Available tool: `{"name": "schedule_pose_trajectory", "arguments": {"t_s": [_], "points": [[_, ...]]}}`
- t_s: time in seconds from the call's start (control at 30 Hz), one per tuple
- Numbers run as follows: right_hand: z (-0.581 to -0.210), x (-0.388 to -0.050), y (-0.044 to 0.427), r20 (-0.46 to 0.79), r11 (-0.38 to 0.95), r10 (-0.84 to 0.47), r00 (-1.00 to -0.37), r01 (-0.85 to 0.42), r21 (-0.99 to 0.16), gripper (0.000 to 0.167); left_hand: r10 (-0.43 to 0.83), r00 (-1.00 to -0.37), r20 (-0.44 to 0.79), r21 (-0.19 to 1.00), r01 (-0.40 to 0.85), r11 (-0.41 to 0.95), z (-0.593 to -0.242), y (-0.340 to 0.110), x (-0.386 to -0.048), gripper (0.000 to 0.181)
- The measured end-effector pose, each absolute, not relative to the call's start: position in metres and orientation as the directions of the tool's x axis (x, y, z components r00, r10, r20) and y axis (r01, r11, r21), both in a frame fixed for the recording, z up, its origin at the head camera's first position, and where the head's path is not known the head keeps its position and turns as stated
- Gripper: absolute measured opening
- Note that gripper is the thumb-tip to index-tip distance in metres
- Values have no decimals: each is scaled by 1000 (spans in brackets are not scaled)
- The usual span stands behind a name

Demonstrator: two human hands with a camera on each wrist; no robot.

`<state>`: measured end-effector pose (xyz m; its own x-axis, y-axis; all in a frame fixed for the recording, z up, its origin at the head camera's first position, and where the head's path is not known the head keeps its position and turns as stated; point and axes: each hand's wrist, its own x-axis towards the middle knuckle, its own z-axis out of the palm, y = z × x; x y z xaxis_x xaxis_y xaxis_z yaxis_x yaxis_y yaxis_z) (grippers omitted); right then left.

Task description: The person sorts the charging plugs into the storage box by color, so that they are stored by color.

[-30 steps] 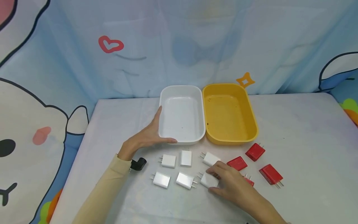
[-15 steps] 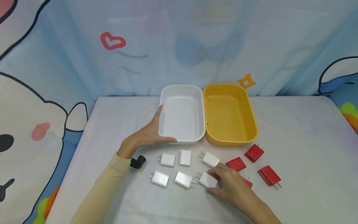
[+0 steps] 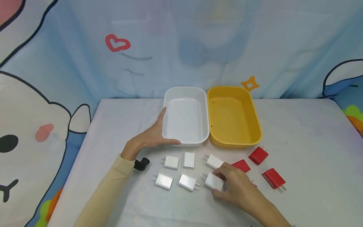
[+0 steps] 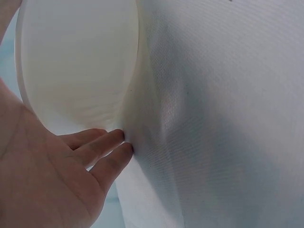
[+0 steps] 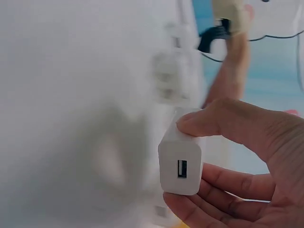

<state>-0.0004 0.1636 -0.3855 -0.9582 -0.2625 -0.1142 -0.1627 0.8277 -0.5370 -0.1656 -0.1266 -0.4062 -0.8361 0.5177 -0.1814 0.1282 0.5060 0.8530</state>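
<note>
My left hand [image 3: 148, 137] is at the near left corner of a white plastic tray [image 3: 185, 119]. Its thumb lies along the left side and a finger along the near side. In the left wrist view the fingers [image 4: 111, 161] stretch out fairly straight against the tray's wall [image 4: 76, 66]. With thumb and fingers, my right hand [image 3: 238, 186] pinches a white USB wall charger [image 3: 214, 182], prongs pointing left. The right wrist view shows the USB port end of this charger [image 5: 179, 166], thumb on one side, fingers on the other.
Several white chargers [image 3: 188, 182] lie left of and beyond the right hand. Red chargers [image 3: 273, 178] lie to its right, one mostly hidden behind it. A yellow tray [image 3: 233, 119] stands against the white one. A patterned curtain [image 3: 210, 47] hangs behind the table [image 3: 312, 151].
The white charger under my right hand has shifted very slightly to the right, along with the fingers. My left hand stays at the white tray. The head view itself has moved a little.
</note>
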Motion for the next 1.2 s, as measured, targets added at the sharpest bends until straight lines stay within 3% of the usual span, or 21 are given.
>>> {"name": "schedule_pose_trajectory", "arguments": {"t_s": [0.17, 0.33, 0.57, 0.87, 1.2], "points": [[-348, -15, 170, -18, 815, -288, -957, -235, -530, 43, 501, -841, -203, 841, 112, 529, -405, -125, -165, 145], [-310, -50, 169, 77, 759, -338, -938, -320, -567, 39, 506, -839, -201, 842, 116, 527, -406, -127, -167, 144], [-279, -102, 145, 95, 723, -423, -901, -399, -564, 34, 533, -828, -174, 859, 137, 493, -409, -121, -172, 143], [-308, -147, 109, 70, 684, -508, -858, -452, -572, 34, 570, -814, -115, 893, 167, 419, -412, -122, -174, 139], [-354, -171, 80, -50, 717, -559, -828, -451, -532, 32, 556, -812, -178, 863, 143, 485, -407, -128, -170, 141]]}}
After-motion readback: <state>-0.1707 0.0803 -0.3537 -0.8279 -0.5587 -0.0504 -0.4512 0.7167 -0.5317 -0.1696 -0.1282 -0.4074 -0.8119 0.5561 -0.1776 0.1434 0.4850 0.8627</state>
